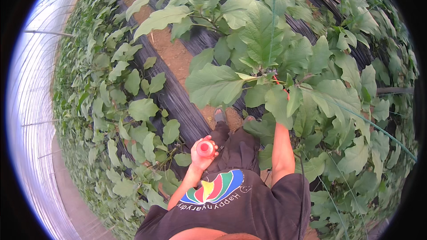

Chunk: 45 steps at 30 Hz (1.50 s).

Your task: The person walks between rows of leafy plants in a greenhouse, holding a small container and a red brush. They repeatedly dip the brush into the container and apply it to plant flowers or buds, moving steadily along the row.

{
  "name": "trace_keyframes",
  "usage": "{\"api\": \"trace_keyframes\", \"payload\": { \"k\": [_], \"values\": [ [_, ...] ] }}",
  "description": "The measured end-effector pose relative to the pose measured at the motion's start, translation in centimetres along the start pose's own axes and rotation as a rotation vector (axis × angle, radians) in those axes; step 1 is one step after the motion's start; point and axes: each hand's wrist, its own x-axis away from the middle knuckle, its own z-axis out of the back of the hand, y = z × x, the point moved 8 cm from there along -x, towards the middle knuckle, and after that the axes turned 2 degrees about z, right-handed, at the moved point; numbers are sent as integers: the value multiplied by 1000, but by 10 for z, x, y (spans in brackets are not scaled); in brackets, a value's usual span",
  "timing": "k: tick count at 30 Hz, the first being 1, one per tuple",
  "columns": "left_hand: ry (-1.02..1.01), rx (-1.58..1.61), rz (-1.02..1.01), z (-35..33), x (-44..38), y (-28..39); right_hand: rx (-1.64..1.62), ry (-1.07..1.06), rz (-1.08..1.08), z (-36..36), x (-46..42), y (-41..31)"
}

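My left hand (199, 163) is wrapped around a small translucent red bottle (204, 147) with its round mouth facing up and no cap on it. It is held in front of my thighs. My right forearm (282, 150) reaches forward into an eggplant plant (263, 36), where broad leaves hide the hand itself. A thin red piece (287, 94) shows between the leaves and stem beyond that forearm; whether my fingers hold it cannot be seen. Large leaves spread from the plant's top, around a green support string (273, 16) running upward.
Black plastic mulch (180, 116) covers the beds beside a bare soil path (168, 51). My feet (220, 116) stand on the soil. Dense eggplant rows (96, 106) rise on both sides. A taut green string (377, 126) slants across the right. Greenhouse film (36, 83) curves along the left.
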Motion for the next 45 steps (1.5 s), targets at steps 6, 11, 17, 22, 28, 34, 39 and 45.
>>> {"api": "trace_keyframes", "payload": {
  "k": [6, 11, 17, 22, 28, 34, 39, 45],
  "values": [
    [6, -22, 10, -5, -2, 0, 14, 11, -20, 18, 7, 0],
    [-16, -20, 17, -8, 0, -1, -6, -1, 23, -7, -10, -5],
    [-14, -21, -4, 2, 1, -2, 24, -17, 50, -3, -5, -2],
    [-23, -64, 5, -6, 5, 5, -16, -14, 38, 2, -4, -1],
    [-88, -24, 7, -2, 8, 5, 3, -50, 64, -11, 6, 2],
    [-82, -46, -2, -3, 14, 3, 3, -38, 111, 2, 8, 0],
    [-157, -14, 27, -4, 10, 1, 59, -22, 270, 33, 8, 30],
    [-200, 7, 64, -2, 13, -4, -30, 11, -30, 41, 61, -2]
  ]
}}
